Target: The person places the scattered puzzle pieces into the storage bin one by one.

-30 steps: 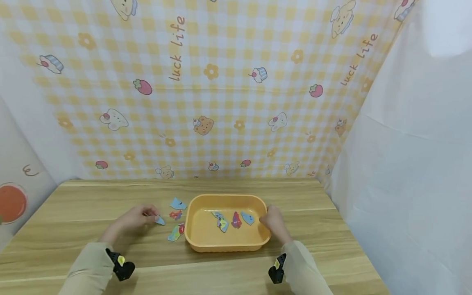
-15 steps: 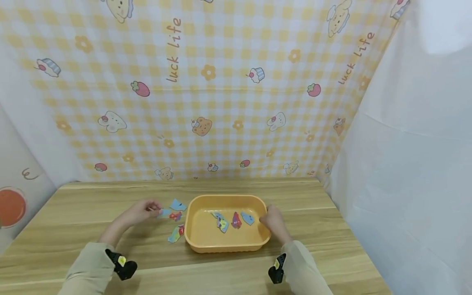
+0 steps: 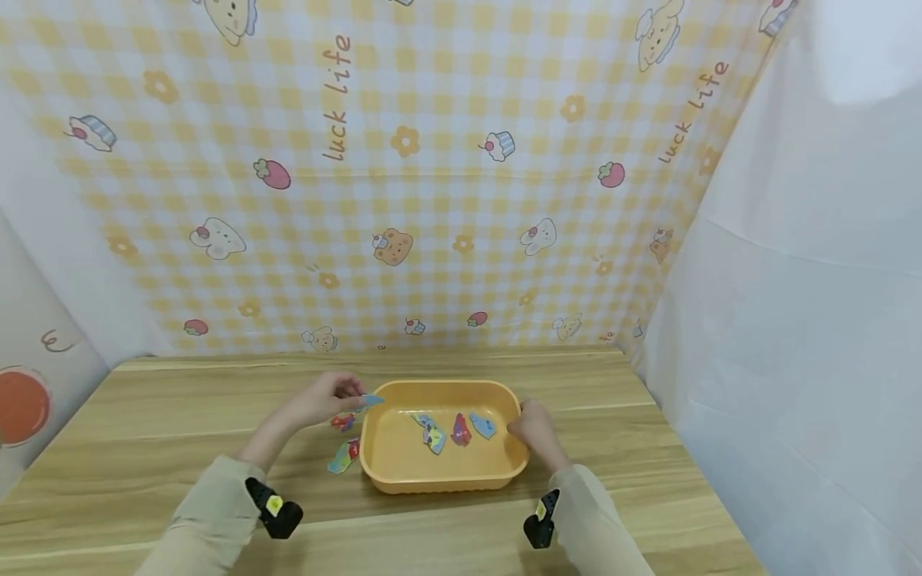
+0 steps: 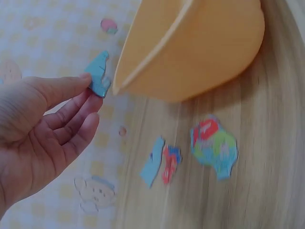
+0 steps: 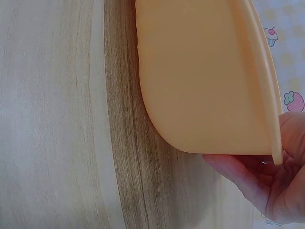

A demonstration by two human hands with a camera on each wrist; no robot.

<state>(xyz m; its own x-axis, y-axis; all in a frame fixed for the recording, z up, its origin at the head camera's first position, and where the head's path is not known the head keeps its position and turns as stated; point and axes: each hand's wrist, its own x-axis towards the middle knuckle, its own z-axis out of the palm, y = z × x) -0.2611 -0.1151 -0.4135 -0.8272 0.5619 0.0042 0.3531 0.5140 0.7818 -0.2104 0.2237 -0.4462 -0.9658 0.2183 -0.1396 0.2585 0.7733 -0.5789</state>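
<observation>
Between thumb and fingers, my left hand (image 3: pixel 327 398) pinches a light-blue jigsaw puzzle piece (image 4: pixel 98 75), raised at the left rim of an orange-yellow plastic bin (image 3: pixel 442 470). My right hand (image 3: pixel 536 432) grips the bin's right end; in the right wrist view its thumb is over the rim and its fingers (image 5: pixel 238 179) lie against the outer wall. Inside the bin lie a blue-and-yellow piece (image 3: pixel 434 435), a red-purple piece (image 3: pixel 461 430) and a blue piece (image 3: pixel 483 426). Left of the bin, a red piece (image 4: pixel 169 164), another blue piece (image 4: pixel 153 162) and a green-and-red piece (image 4: pixel 214 145) rest on the table.
The wood-grain table (image 3: pixel 591 512) carries the bin and the loose pieces. Behind it hangs a yellow checked cloth (image 3: pixel 432 200) with cartoon prints, and a white sheet (image 3: pixel 807 320) closes off the right side. Black wrist cameras (image 3: pixel 274 509) sit on both sleeves.
My left hand has lifted the light-blue puzzle piece from the table and carried it right, up to the bin's left rim. The right hand and the bin have stayed in place.
</observation>
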